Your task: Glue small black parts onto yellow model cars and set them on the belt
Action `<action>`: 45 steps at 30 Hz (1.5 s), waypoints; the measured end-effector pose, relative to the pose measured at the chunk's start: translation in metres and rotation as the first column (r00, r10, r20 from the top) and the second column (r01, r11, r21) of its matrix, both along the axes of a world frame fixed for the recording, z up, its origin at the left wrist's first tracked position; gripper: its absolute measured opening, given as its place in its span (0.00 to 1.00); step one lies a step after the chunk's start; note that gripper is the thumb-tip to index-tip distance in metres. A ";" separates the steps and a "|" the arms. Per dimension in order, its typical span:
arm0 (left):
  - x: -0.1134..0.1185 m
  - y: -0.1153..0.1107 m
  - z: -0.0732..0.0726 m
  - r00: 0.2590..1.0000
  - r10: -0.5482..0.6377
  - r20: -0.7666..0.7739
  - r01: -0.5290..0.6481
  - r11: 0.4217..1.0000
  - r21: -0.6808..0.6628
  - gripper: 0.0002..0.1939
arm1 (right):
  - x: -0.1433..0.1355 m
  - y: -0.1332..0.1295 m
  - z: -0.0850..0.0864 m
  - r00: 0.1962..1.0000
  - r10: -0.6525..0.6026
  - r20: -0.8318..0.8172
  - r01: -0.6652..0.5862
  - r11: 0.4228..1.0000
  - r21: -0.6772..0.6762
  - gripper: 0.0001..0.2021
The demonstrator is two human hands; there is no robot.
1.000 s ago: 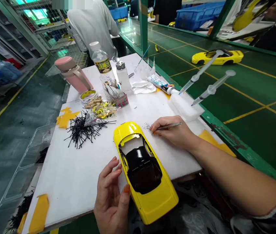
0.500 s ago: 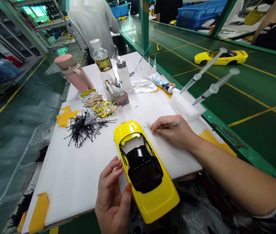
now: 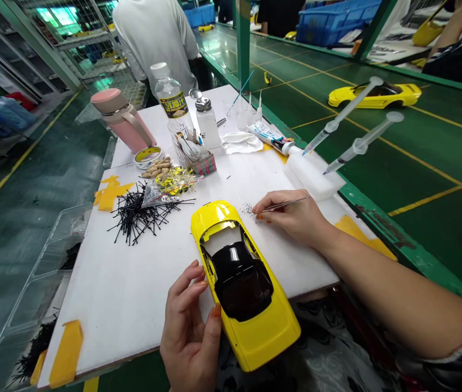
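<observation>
A yellow model car body (image 3: 255, 332) with a black roof and dark rear window lies on the white work board, its lower end reaching past the front edge. My left hand (image 3: 190, 321) is beside its left side, fingers apart and curved, fingertips and thumb at the body's edge; whether they press on it I cannot tell. In my right hand (image 3: 296, 218) is a thin pair of metal tweezers (image 3: 286, 203), pinched between the fingers. Their tips are low over a scatter of tiny black parts (image 3: 247, 208) on the board, mostly hidden by my fingers.
Black thin sticks (image 3: 135, 215) pile up at left, beside a bag of yellow parts (image 3: 174, 182). Behind stand a pink flask (image 3: 120, 120), a plastic bottle (image 3: 174, 103) and a glue tube (image 3: 269, 136). Two syringes (image 3: 345, 152) stick in white foam. Another yellow car (image 3: 378, 95) sits beyond.
My right hand has shifted very slightly, and the tweezers lie at a flatter angle. The car body and my left hand look almost unchanged.
</observation>
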State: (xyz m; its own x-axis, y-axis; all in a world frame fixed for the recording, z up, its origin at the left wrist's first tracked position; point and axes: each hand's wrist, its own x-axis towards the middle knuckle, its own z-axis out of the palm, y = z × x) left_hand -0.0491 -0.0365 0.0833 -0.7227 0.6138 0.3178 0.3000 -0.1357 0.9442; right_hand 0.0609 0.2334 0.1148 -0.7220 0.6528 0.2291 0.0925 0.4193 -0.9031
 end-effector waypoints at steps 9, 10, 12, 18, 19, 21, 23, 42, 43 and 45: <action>0.000 0.003 0.001 0.999 -0.024 -0.046 0.023 1.000 -0.005 0.15 | -0.006 -0.001 0.003 0.993 -0.100 0.068 0.106 0.990 -0.098 0.06; 0.000 0.002 0.001 0.998 -0.025 -0.052 0.025 1.000 -0.006 0.16 | -0.007 -0.001 0.002 0.992 -0.103 0.067 0.110 0.987 -0.120 0.06; 0.000 0.002 0.000 0.998 -0.022 -0.059 0.022 1.000 -0.007 0.16 | -0.009 -0.001 0.000 0.993 -0.100 0.066 0.110 0.980 -0.165 0.05; -0.001 0.001 0.001 0.997 -0.039 -0.066 0.038 0.999 -0.017 0.16 | -0.011 0.000 -0.002 0.992 -0.110 0.057 0.120 0.968 -0.218 0.05; -0.001 0.001 0.000 0.997 -0.045 -0.066 0.044 0.999 -0.016 0.17 | -0.011 0.000 -0.002 0.992 -0.113 0.057 0.123 0.970 -0.212 0.05; -0.001 0.001 -0.001 0.995 -0.052 -0.082 0.052 0.999 -0.007 0.17 | -0.011 0.001 -0.003 0.992 -0.117 0.056 0.126 0.971 -0.202 0.06; -0.002 0.001 -0.002 0.993 -0.057 -0.108 0.057 0.998 0.003 0.17 | -0.011 0.001 -0.003 0.991 -0.118 0.056 0.127 0.972 -0.199 0.06; -0.005 0.002 -0.003 0.979 -0.118 -0.164 0.126 0.991 0.037 0.18 | -0.013 0.001 -0.004 0.995 -0.095 0.021 0.097 0.973 -0.209 0.09; -0.005 0.002 -0.003 0.978 -0.121 -0.168 0.129 0.991 0.037 0.18 | -0.014 0.001 -0.004 0.995 -0.099 0.025 0.102 0.973 -0.207 0.08; -0.005 0.002 -0.002 0.977 -0.121 -0.175 0.129 0.991 0.035 0.18 | -0.014 0.000 -0.004 0.994 -0.106 0.033 0.110 0.974 -0.200 0.08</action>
